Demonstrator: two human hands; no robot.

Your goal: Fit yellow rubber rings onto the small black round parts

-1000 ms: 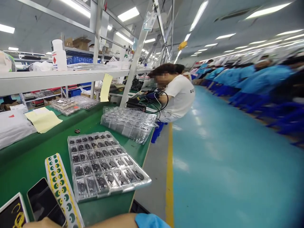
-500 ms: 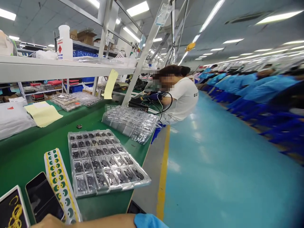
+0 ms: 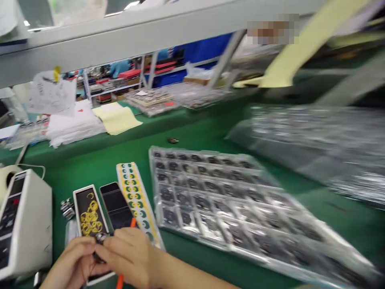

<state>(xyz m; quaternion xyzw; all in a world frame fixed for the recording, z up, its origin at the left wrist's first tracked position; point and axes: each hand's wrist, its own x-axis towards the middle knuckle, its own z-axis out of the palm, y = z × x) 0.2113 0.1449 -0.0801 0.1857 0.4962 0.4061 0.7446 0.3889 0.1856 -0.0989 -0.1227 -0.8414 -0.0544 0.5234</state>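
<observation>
My left hand (image 3: 76, 259) and my right hand (image 3: 132, 253) meet at the bottom, left of centre. Between their fingertips is a small dark, shiny round part (image 3: 100, 237), partly covered and blurred. My left hand is closed on it, and my right fingers touch it too. A thin orange stick-like tool (image 3: 120, 281) passes through my closed right hand, its kind unclear. Just beyond the hands are a white-rimmed tray (image 3: 75, 200) of yellow rings (image 3: 92, 218), a black phone (image 3: 116, 204) and a sticker strip (image 3: 135, 190) with green and yellow shapes.
A clear compartment tray (image 3: 192, 235) of dark round parts lies to the right, with stacked clear trays (image 3: 315, 140) beyond. A white device (image 3: 33, 224) with a red display stands at left. Yellow paper (image 3: 117, 118) lies behind, beneath a grey shelf edge (image 3: 150, 36).
The view has swung left and down toward the bench. Both hands are now visible, holding the small part; before, only a forearm and part of one hand showed at the bottom.
</observation>
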